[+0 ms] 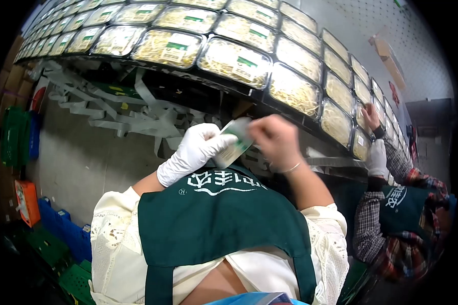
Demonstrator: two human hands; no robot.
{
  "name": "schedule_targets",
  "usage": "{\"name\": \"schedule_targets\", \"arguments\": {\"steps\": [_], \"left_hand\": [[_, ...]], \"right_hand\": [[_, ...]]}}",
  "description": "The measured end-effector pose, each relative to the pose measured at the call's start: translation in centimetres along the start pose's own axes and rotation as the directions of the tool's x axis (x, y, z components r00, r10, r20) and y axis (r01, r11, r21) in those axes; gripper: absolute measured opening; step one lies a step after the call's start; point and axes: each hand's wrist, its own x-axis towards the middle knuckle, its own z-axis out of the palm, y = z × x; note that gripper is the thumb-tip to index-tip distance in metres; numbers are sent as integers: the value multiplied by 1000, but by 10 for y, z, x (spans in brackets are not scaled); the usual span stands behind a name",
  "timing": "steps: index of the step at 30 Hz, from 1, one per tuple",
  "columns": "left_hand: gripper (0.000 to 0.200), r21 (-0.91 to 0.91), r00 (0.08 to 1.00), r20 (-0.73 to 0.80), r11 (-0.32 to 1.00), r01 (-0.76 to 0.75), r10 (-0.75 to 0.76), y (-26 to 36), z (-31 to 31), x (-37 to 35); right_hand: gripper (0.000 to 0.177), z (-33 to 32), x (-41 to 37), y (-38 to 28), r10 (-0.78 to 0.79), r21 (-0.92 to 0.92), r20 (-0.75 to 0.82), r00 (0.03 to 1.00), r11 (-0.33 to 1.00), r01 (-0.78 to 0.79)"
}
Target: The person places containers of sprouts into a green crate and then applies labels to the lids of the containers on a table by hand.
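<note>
My left hand (196, 148), in a white glove, pinches a label with green and white print (232, 147) in front of my green apron. Bare and blurred by motion, my right hand (276, 140) is at the label's upper right corner with its fingers drawn together; whether it grips anything is too smeared to tell. Beyond both hands lie rows of sealed trays of pale sprouts (295, 90). Labels with green print show on many trays at the left and middle (177, 44), while the nearest tray on the right (336, 122) shows no label.
A co-worker's bare hand (371, 118) and gloved hand (377, 158) are at the trays on the right. White backing strips (152, 112) hang below the table edge. Green crates (16, 137), a blue crate (63, 229) and an orange box (27, 202) stand at the left.
</note>
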Motion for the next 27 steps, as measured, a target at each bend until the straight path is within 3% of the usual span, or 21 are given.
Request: {"name": "schedule_targets", "arguments": {"steps": [1, 2, 3, 5, 8, 9, 12, 13, 15, 16, 17, 18, 19, 20, 21, 22, 23, 24, 25, 26, 27], "left_hand": [[17, -46, 998, 54, 999, 8, -6, 1, 9, 6], [19, -92, 994, 107, 995, 21, -11, 3, 18, 11], [22, -199, 981, 186, 975, 97, -60, 6, 22, 15], [20, -118, 979, 170, 985, 128, -107, 1, 27, 29], [19, -137, 977, 170, 978, 155, -131, 5, 37, 45], [19, -161, 977, 173, 975, 152, -124, 7, 40, 49], [25, -195, 974, 169, 963, 185, -153, 10, 47, 61], [26, -243, 982, 141, 958, 154, -122, 14, 53, 62], [26, -291, 990, 109, 949, 118, -89, 21, 61, 68], [27, -327, 992, 114, 941, 84, -49, 24, 64, 71], [28, -360, 993, 117, 931, 53, -12, 25, 67, 72], [30, -280, 982, 183, 956, 87, -36, 23, 61, 76], [30, -102, 982, 181, 992, 78, -59, 30, 59, 80], [29, 80, 982, 171, 994, 70, -83, 38, 57, 81], [27, -147, 997, 73, 989, 27, -17, 46, 65, 82], [22, -293, 980, -80, 935, -198, 183, 41, 75, 90], [18, -350, 990, -52, 926, -141, 131, 42, 75, 89], [14, -406, 997, -14, 910, -81, 82, 43, 75, 90], [9, -118, 994, -84, 990, -76, 66, 31, 70, 97], [12, 50, 996, -64, 997, -59, 62, 35, 69, 99], [13, -19, 995, -63, 997, -74, 73, 35, 73, 100]], "right_hand": [[4, -19, 8, 19, -51, -187, -207, 977, 982, 11], [4, -47, 17, 32, 5, -307, -319, 948, 945, -109], [8, -81, 28, 60, -76, -405, -297, 952, 913, -53], [19, -122, 35, 103, -32, -652, -153, 988, 754, -76], [23, -113, 32, 152, 126, -680, 2, 992, 727, -91], [25, -106, 29, 166, 88, -743, 54, 995, 669, -19], [46, -94, 19, 174, 29, -796, -76, 997, 601, -78], [46, -92, 17, 165, 31, -793, -71, 997, 605, -76], [54, -92, 13, 141, 15, -538, -177, 984, 836, -109], [53, -93, 5, 123, 327, -131, 41, 944, 938, -320], [49, -97, 7, 105, 337, 267, 381, 861, 852, -451], [42, -83, 0, 100, 244, 463, 397, 885, 779, -423], [31, -87, 7, 82, 224, 176, 371, 901, 936, -305], [22, -79, 6, 85, 130, 143, 280, 951, 974, -175], [19, -78, 9, 84, 125, 142, 330, 936, 973, -180], [17, -78, 12, 81, 121, 138, 377, 918, 973, -185], [13, -72, 11, 78, 225, 213, 395, 891, 921, -327], [14, -75, 16, 74, 114, 158, 283, 952, 974, -164], [16, -79, 22, 81, 28, 66, 166, 986, 997, -39], [17, -87, 31, 92, -70, -43, 57, 996, 996, 72], [18, -102, 46, 109, -50, -220, -45, 998, 975, 39]]}}
